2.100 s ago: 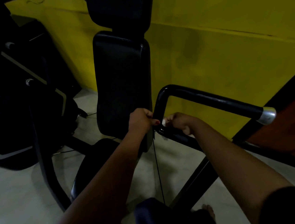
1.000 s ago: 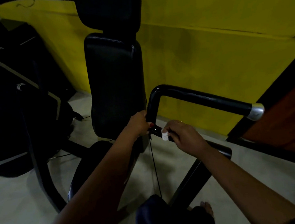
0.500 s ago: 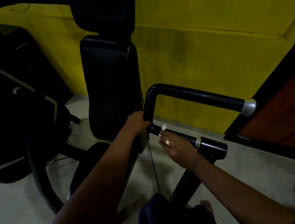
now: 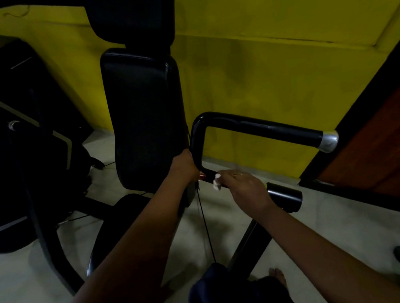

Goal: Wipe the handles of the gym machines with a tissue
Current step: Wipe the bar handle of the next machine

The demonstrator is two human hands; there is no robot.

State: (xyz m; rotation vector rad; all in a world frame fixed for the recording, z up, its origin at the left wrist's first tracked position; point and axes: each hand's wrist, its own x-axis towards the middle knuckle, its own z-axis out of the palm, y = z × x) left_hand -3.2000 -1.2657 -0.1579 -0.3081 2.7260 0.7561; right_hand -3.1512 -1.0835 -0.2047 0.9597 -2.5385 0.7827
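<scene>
A black bent handle bar (image 4: 259, 125) of the gym machine runs from a silver end cap (image 4: 329, 140) at the right, bends down at the left and continues into a lower bar. My left hand (image 4: 183, 167) grips the vertical part of the bar just below the bend. My right hand (image 4: 244, 188) is wrapped over the lower bar and holds a small white tissue (image 4: 216, 183) against it, the tissue sticking out at the fingertips. A thicker black grip sleeve (image 4: 285, 196) shows just right of my right hand.
The machine's tall black back pad (image 4: 146, 117) stands left of the handle, with a round seat (image 4: 109, 234) below. More dark machine frames (image 4: 33, 166) fill the left. A yellow wall is behind, a brown door (image 4: 385, 149) at right. A thin cable (image 4: 207, 230) hangs under my hands.
My right hand with the tissue slid back and forth along the lower bar, first out to the right, now back toward the bend. My left hand kept its grip.
</scene>
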